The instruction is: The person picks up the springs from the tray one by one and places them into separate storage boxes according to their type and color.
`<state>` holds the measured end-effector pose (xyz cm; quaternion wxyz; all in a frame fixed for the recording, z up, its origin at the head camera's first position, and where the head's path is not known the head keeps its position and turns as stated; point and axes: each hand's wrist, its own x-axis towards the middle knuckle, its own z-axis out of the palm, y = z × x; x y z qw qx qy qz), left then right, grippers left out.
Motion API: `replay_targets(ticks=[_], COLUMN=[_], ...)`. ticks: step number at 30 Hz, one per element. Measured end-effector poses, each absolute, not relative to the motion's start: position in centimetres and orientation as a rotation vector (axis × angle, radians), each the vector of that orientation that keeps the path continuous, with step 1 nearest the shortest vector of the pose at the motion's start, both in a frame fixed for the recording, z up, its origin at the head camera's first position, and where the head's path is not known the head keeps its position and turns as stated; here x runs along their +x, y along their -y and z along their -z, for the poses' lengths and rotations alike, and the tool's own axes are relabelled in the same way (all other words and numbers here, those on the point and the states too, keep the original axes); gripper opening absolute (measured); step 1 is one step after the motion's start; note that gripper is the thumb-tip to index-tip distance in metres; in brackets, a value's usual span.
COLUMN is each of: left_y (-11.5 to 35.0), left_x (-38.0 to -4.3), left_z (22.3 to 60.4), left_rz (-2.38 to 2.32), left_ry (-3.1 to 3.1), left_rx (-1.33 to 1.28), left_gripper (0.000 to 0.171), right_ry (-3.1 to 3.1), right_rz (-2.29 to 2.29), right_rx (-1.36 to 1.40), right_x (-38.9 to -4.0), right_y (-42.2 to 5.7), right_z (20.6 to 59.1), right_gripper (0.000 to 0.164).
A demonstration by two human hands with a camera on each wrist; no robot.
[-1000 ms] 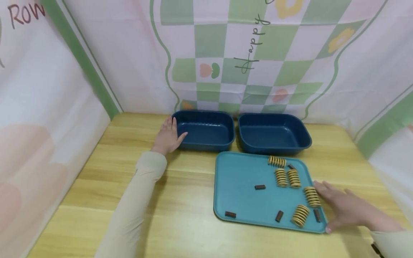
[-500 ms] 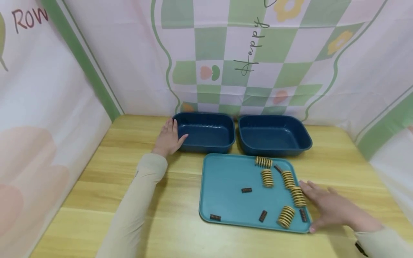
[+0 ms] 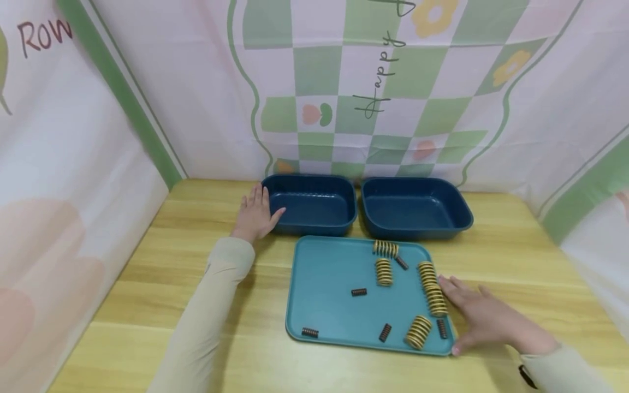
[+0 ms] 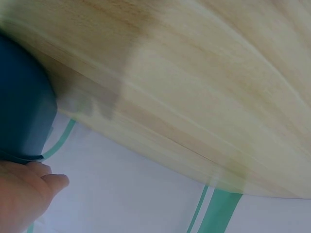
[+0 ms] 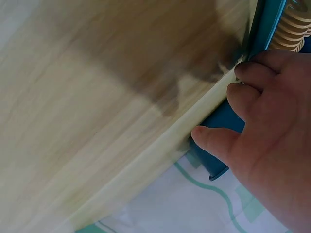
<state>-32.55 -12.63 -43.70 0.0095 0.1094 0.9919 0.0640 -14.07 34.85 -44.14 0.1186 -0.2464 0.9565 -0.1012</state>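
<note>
My left hand (image 3: 255, 214) rests with straight fingers against the left end of a dark blue bin (image 3: 314, 225). Along the right edge of a teal tray (image 3: 334, 305), my right hand (image 3: 491, 319) presses with spread fingers and thumb. Several gold coil springs lie on the tray, among them a gold spring (image 3: 418, 332) near its front edge. Two gold springs stand end to end beside the right rim; the right wrist view shows a gold spring (image 5: 291, 26) close to my fingers. Several small dark springs are scattered there too, such as a dark spring (image 3: 358, 292) at the middle.
A second dark blue bin (image 3: 417, 232) stands right of the first, both behind the tray. The wooden table (image 3: 147, 305) ends at a patterned cloth (image 3: 314, 71) at the back and a cloth wall on the left.
My right hand has slid the tray left along the table, in front of the left bin. A gold spring has shifted into line with another at the right rim. My left hand stays put.
</note>
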Motion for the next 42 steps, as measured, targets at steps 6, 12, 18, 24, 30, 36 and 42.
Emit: replay_targets(ticks=[6,12,18,24,30,36,42], left_y=[12.7,12.7,12.8,12.7,12.5,12.6,12.6], left_x=[-32.4,-32.2,-32.3,-32.4,-32.2,-32.1,-32.0], left_z=[43.7,43.6,43.6,43.7,43.6,43.5,43.5], left_rz=[-0.206,-0.214,-0.195,-0.205,-0.220,-0.222,-0.223], left_ry=[-3.106,-3.099,-3.102,-3.104,-3.114,-3.121,-3.118], left_rx=[0.348,0.357,0.349,0.347,0.360,0.366,0.359], left_gripper=[0.082,0.081,0.081,0.082,0.082,0.081,0.081], right_ry=[-2.758,-2.680,-2.678,-2.675,-2.732,-2.917,-2.881], right_rz=[0.381,0.504,0.508,0.534,0.551,0.463,0.322], right_rx=[-0.734,-0.706,-0.721,-0.696,-0.758,-0.939,-0.986], right_x=[-14.1,-14.0,-13.9,-13.6,-13.7,-15.0,-16.5], right_y=[-34.2,-33.8,-33.6,-33.6,-33.8,-32.9,-31.3], right_z=[44.3,44.4,44.5,44.5,44.1,42.2,40.8], right_gripper=[0.137,0.137,0.136,0.132,0.122,0.104,0.095])
